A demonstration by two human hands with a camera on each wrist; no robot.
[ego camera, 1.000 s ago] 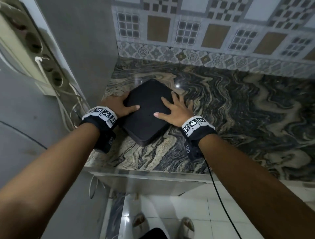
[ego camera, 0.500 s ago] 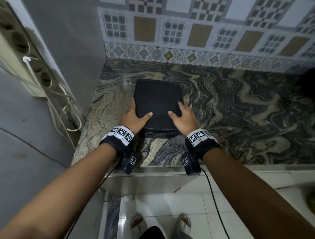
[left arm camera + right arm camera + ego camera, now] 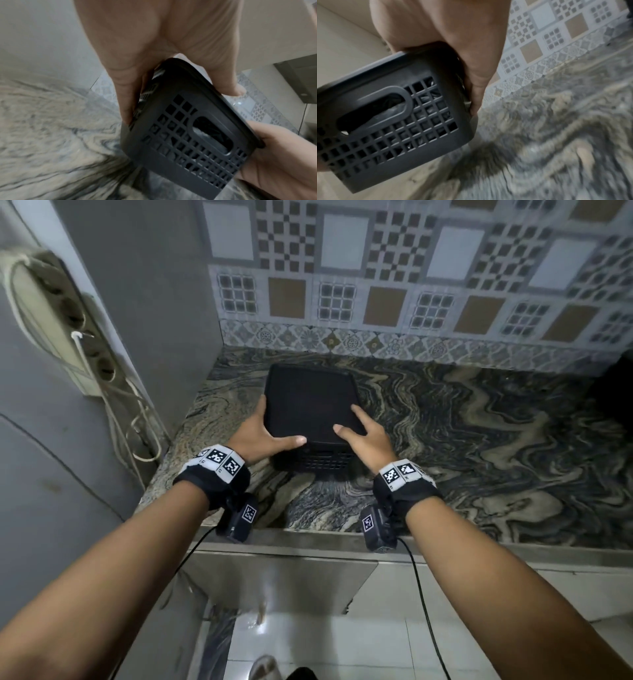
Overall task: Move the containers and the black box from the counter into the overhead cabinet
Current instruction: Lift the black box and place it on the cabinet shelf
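Note:
The black box, with a flat lid and lattice sides, sits between both hands near the left end of the marble counter. My left hand grips its near left corner, thumb on the lid and fingers down the side. My right hand grips the near right corner, thumb and forefinger on the lid. In the left wrist view the box appears raised a little off the counter, under my left hand. The right wrist view shows its handle slot beside my right hand.
A grey wall panel closes the counter's left end. A power strip with hanging cables is on the left. Patterned tiles back the counter. Something dark stands at the far right. The counter's front edge is just behind my wrists.
The box has turned square to me and come nearer the front edge. Both hands have shifted from its top to its near corners, and it now appears slightly lifted.

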